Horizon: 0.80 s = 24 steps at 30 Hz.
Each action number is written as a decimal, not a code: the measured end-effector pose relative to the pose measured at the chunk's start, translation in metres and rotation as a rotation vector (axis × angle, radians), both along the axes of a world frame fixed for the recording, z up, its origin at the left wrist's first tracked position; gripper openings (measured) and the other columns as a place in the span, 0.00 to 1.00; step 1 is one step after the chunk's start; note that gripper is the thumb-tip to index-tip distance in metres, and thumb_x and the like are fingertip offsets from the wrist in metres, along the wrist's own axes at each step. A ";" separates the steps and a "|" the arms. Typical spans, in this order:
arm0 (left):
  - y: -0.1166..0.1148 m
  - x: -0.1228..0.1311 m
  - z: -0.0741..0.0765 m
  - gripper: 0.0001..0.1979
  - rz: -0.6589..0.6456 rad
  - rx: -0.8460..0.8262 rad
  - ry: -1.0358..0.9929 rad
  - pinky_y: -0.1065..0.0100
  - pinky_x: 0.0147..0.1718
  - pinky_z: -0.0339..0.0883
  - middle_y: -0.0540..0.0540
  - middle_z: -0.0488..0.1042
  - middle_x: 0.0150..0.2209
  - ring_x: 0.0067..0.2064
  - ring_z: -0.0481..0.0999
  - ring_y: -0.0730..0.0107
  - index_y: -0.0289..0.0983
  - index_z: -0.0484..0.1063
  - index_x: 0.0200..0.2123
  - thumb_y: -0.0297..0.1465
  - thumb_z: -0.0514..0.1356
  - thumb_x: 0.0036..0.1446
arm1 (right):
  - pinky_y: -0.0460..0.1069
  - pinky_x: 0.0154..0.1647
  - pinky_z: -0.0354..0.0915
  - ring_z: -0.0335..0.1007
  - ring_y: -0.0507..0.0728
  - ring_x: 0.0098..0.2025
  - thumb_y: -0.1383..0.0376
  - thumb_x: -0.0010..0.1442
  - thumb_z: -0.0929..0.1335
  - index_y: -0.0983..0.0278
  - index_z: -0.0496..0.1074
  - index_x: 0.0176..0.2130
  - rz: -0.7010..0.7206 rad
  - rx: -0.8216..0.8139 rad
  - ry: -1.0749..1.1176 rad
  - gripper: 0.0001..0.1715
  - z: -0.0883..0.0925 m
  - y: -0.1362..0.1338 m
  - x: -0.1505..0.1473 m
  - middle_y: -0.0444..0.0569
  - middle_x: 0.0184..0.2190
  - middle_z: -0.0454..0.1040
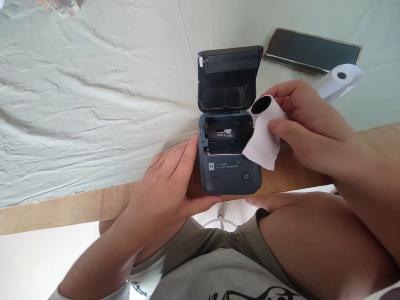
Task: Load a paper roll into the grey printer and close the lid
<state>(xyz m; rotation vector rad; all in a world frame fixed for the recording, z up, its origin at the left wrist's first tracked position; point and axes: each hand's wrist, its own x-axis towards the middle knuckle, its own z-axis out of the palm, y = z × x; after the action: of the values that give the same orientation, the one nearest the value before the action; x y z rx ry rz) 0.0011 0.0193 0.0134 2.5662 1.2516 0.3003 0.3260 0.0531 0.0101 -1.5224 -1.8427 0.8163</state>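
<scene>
A dark blue portable thermal printer [230, 175] rests at the table edge, its black lid [229, 79] swung up and its paper bay [226, 129] exposed, with printed text inside. My left hand [170, 179] braces the printer, fingers along its left side and thumb against its front edge. Between the thumb and fingers of my right hand [308, 121] is a small white paper roll [265, 133] with a dark hollow core. Its loose, torn-edged end hangs down over the right side of the printer, partly covering it. The roll is tilted, just right of the bay.
Behind my right hand lies another white paper roll [346, 79], partly hidden. A phone [312, 50] with a dark screen is at the back right. Pale creased cloth [93, 104] covers the table, leaving a wooden front edge [62, 204]. A clear object [64, 7] is cut off at the top left.
</scene>
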 end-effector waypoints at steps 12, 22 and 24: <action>0.001 0.003 0.003 0.49 -0.052 -0.001 -0.043 0.46 0.71 0.77 0.29 0.77 0.76 0.73 0.82 0.37 0.36 0.51 0.85 0.59 0.64 0.79 | 0.48 0.29 0.66 0.71 0.53 0.31 0.62 0.68 0.66 0.49 0.67 0.65 -0.059 -0.143 0.221 0.28 -0.003 0.000 0.000 0.40 0.35 0.71; -0.001 0.002 0.001 0.47 -0.070 0.039 -0.048 0.50 0.72 0.76 0.28 0.77 0.76 0.75 0.80 0.41 0.32 0.52 0.85 0.61 0.54 0.83 | 0.48 0.32 0.68 0.70 0.51 0.36 0.57 0.68 0.70 0.54 0.69 0.58 -0.024 0.007 0.131 0.20 0.007 0.001 -0.005 0.43 0.40 0.73; -0.001 0.002 0.000 0.47 -0.057 0.038 -0.048 0.50 0.72 0.76 0.28 0.77 0.76 0.75 0.81 0.41 0.32 0.54 0.85 0.62 0.53 0.83 | 0.51 0.38 0.72 0.73 0.52 0.40 0.53 0.68 0.74 0.56 0.70 0.54 -0.056 0.111 0.001 0.20 0.012 -0.001 -0.007 0.44 0.44 0.76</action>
<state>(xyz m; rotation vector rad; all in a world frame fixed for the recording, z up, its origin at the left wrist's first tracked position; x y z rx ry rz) 0.0032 0.0180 0.0137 2.6049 1.1641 0.3752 0.3189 0.0517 0.0224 -1.4956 -1.8053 0.6773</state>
